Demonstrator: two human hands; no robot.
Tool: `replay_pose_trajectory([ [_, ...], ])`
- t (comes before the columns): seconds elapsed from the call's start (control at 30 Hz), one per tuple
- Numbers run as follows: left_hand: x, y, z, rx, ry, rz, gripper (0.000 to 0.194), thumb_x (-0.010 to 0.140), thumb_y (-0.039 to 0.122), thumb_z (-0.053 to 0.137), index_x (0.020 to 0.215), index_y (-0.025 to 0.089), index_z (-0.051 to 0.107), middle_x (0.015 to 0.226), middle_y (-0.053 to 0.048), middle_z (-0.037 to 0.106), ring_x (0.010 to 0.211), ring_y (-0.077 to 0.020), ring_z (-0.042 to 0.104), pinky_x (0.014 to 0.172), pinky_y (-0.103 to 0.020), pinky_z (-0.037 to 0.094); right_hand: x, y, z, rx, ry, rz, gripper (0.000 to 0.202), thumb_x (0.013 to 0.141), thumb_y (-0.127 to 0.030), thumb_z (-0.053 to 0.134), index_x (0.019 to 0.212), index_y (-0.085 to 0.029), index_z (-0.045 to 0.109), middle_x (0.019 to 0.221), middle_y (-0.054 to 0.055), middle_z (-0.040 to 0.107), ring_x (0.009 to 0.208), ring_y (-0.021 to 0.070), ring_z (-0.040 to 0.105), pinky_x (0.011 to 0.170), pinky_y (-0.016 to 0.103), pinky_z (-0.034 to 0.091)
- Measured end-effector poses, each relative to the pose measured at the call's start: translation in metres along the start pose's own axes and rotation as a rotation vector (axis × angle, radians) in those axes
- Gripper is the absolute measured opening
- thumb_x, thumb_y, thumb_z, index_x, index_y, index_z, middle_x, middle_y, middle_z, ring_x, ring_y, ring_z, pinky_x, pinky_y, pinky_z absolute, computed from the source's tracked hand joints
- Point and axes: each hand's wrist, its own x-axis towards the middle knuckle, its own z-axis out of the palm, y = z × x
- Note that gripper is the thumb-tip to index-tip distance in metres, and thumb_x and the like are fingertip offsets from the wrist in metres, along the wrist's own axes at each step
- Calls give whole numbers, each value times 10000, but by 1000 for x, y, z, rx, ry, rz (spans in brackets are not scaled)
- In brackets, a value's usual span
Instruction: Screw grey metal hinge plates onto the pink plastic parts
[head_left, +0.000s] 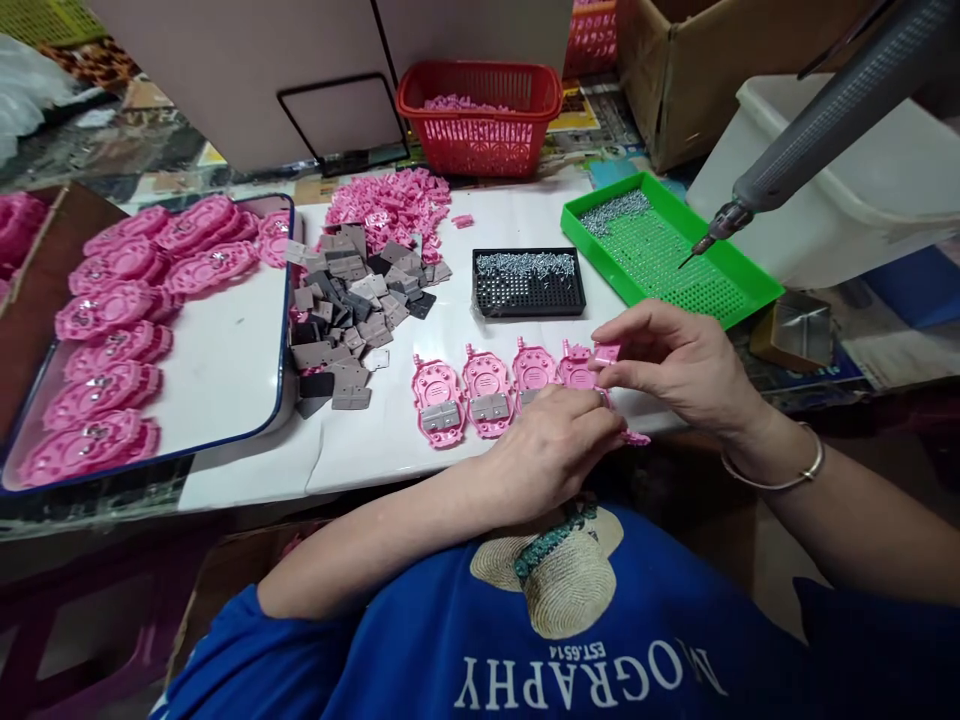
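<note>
Pinched between thumb and forefinger, your right hand (pixel 679 368) holds a small, glossy pink plastic piece (pixel 607 353) just beside the row of oval pink plastic casings (pixel 487 374). It should prove light, stiff and a little slippery, so its edges look best for a fingertip hold. Your left hand (pixel 555 440) reaches across palm down, fingers curled over the row; whether they grip anything, you cannot tell. Your right wrist bends inward, forearm coming from the right.
</note>
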Motion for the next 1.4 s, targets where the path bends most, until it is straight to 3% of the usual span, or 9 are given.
replay_pose_trajectory([
  [0.1,1,-4,-5,2,58,18,191,1007,182,424,977,127,605,902,-81,640,839,-171,572,750,-288,459,-1,0,0,35,-122,27,382,721,-327,830,1069,-227,709,957,31,739,848,153,716,759,262,613],
  [0.2,1,-7,-12,45,95,14,153,991,151,447,1011,121,596,885,-72,627,810,-163,562,721,-274,451,-2,0,1,-106,-87,-69,248,840,-285,725,1086,-256,731,1060,17,738,958,137,709,875,247,592],
  [0.33,-1,-10,-19,67,136,62,126,952,84,480,1015,106,587,875,-68,612,801,-158,555,703,-260,429,-3,0,5,-154,2,-169,150,811,-216,752,951,-268,759,916,-34,751,841,92,717,799,170,587],
  [0.4,-2,-11,-22,77,145,72,118,951,85,478,1001,110,583,868,-65,605,794,-157,548,700,-260,425,-4,1,6,-165,2,-184,240,805,-199,755,1030,-282,741,910,-43,750,798,86,718,739,154,591],
  [0.6,-9,-15,-22,61,159,67,128,977,111,445,996,136,569,916,-75,621,835,-161,560,727,-272,447,-4,2,0,-532,-214,-458,322,874,-166,671,1177,-273,698,1046,-26,749,896,110,725,835,176,580],
  [0.7,-13,-15,-23,28,179,62,130,975,103,451,1035,133,563,909,-69,619,835,-156,564,703,-263,438,-4,3,-1,-678,-208,-579,325,893,-161,639,1204,-249,675,1033,-11,750,865,115,725,792,179,573],
  [0.93,-24,-5,-32,41,49,-7,180,1008,175,424,1003,115,593,799,-40,547,730,-146,497,648,-261,403,11,8,15,-681,-21,-515,166,890,-231,653,1020,-148,712,951,81,686,888,153,663,805,267,546],
  [1.07,-27,-7,-26,83,-39,-8,243,1009,177,396,926,115,616,806,-52,555,753,-161,485,693,-284,422,22,24,25,-785,-7,-555,161,909,-228,618,1010,-147,713,925,77,688,823,146,658,738,269,544],
  [1.4,-23,-16,-14,79,-26,-12,272,1012,194,380,939,118,630,857,-75,591,850,-193,530,832,-327,445,30,39,38,-887,20,-584,204,923,-294,585,785,-166,664,776,52,692,738,170,607,717,313,480],
])
